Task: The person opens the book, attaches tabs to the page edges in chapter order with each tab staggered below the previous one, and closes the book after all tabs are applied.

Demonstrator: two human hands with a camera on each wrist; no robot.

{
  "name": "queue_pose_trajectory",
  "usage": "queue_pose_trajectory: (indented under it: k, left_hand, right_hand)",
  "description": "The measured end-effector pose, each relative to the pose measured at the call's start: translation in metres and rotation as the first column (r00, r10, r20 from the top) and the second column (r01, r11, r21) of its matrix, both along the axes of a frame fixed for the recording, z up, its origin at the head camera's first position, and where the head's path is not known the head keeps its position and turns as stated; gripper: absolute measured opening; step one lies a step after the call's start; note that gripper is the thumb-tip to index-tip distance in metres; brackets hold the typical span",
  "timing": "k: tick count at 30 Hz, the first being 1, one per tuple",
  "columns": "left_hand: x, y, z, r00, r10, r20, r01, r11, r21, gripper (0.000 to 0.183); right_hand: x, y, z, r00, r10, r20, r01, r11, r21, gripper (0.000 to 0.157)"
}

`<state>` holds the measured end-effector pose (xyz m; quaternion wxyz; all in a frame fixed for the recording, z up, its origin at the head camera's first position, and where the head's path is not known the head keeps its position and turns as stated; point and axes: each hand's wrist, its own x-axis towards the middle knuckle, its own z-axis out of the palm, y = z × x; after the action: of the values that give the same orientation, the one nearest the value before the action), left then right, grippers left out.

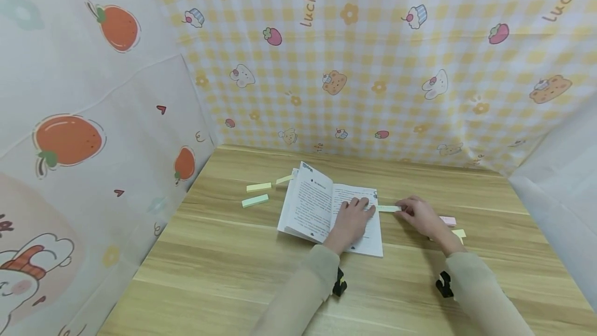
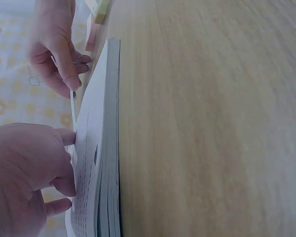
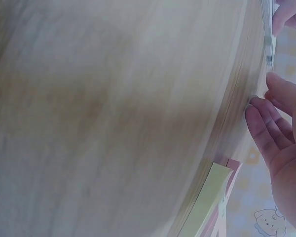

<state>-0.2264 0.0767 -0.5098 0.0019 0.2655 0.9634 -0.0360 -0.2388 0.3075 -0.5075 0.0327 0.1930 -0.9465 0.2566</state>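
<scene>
An open book (image 1: 309, 202) with printed pages lies on the table, its left-hand pages lifted at a slant. My left hand (image 1: 351, 223) rests on the right page, with the fingertips pressing near its outer edge. Just beyond that edge, my right hand (image 1: 418, 215) pinches a pale green sticky tab (image 1: 387, 208) between thumb and fingers. The tab sticks out sideways from the page. In the left wrist view the tab (image 2: 73, 106) appears as a thin strip running from the right fingertips to the page by the left fingers.
Left of the book lie a yellow sticky-tab pad (image 1: 258, 187) and a green one (image 1: 255, 200). A yellow tab (image 1: 284, 179) juts from the book's left side. Pink (image 1: 449, 220) and yellow (image 1: 459, 233) pads sit by the right wrist. A patterned cloth (image 1: 354, 113) hangs behind the table.
</scene>
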Motion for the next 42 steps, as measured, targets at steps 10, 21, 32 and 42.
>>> queue_pose_trajectory:
  k: [10, 21, 32, 42]
  left_hand:
    - [0.0, -0.001, 0.0, 1.0, -0.004, -0.01, 0.004, 1.0, -0.015, 0.047]
    - [0.0, -0.007, 0.001, 0.999, -0.025, 0.027, 0.024, 0.999, 0.045, 0.049]
    - [0.002, -0.012, 0.009, 0.997, -0.023, 0.075, 0.018, 0.998, 0.067, 0.058]
    - [0.006, -0.019, 0.015, 0.998, 0.005, 0.066, -0.012, 0.994, 0.106, 0.053]
  right_hand:
    - [0.001, 0.005, 0.0, 1.0, -0.007, 0.017, 0.007, 1.0, -0.02, 0.027]
    - [0.002, 0.007, -0.003, 1.0, -0.023, -0.009, 0.023, 0.999, -0.023, 0.029]
    - [0.006, 0.008, -0.006, 0.998, -0.04, -0.04, 0.038, 0.997, -0.065, 0.031]
    - [0.015, 0.005, 0.0, 0.996, -0.059, -0.067, 0.053, 0.994, -0.095, 0.038]
